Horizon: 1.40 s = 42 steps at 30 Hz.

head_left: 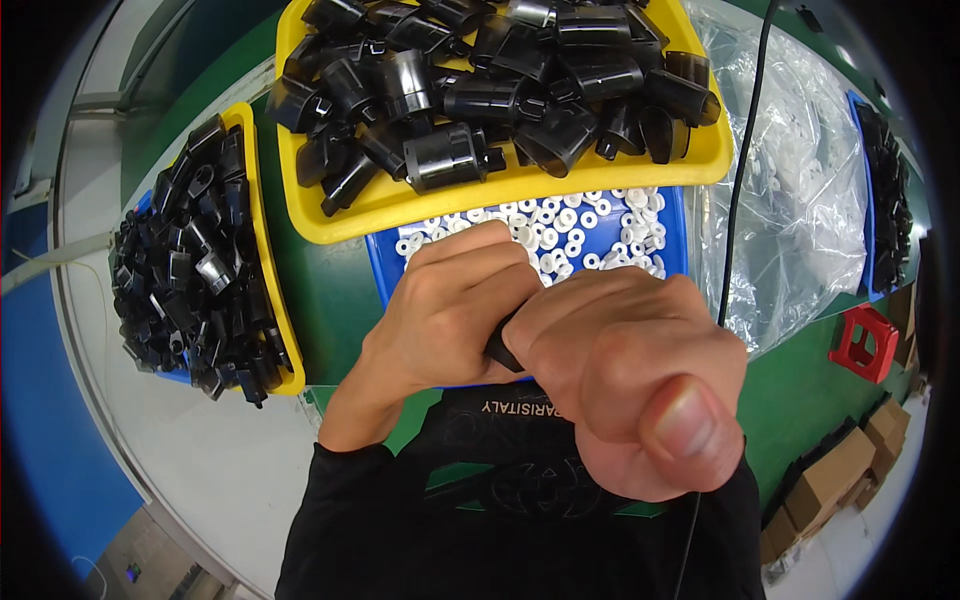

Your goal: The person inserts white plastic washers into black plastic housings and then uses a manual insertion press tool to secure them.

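Observation:
Both my hands meet over the near edge of a blue tray of small white rings. Fingers curled, my left hand closes round a black part, of which only a short curved piece shows between the hands. My right hand is a fist close to the camera, its thumb up and its knuckles against the left fingers. Whatever lies inside that fist is hidden. Beyond the rings, a yellow tray overlaps the blue one and holds a heap of glossy black plastic housings.
At the left stands another yellow tray of smaller black parts. A black cable hangs down on the right, passing behind my right hand. Clear plastic bags lie beyond it. A red stool and cardboard boxes are farther right.

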### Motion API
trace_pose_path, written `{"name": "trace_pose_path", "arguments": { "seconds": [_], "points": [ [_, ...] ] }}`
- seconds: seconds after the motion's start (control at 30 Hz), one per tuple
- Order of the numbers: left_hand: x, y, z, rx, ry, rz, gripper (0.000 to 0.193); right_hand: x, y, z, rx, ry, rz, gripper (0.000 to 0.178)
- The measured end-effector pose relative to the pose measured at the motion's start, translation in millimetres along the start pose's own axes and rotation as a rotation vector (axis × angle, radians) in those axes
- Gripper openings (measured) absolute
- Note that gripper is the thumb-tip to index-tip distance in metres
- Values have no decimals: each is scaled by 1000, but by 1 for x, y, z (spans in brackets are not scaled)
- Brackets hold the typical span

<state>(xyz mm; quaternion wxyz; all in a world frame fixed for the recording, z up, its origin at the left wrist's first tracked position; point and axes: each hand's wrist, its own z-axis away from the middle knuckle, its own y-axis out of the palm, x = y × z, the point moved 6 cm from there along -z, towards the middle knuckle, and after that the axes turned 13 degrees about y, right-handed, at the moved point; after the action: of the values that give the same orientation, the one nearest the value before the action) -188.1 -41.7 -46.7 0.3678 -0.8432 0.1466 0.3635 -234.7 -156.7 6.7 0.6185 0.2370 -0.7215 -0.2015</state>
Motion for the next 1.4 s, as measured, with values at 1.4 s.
{"name": "trace_pose_path", "arguments": {
  "seconds": [1.4],
  "points": [
    [15, -75, -11, -492, -408, 112, 34, -42, -66, 20, 55, -84, 1816, 27]
  ]
}}
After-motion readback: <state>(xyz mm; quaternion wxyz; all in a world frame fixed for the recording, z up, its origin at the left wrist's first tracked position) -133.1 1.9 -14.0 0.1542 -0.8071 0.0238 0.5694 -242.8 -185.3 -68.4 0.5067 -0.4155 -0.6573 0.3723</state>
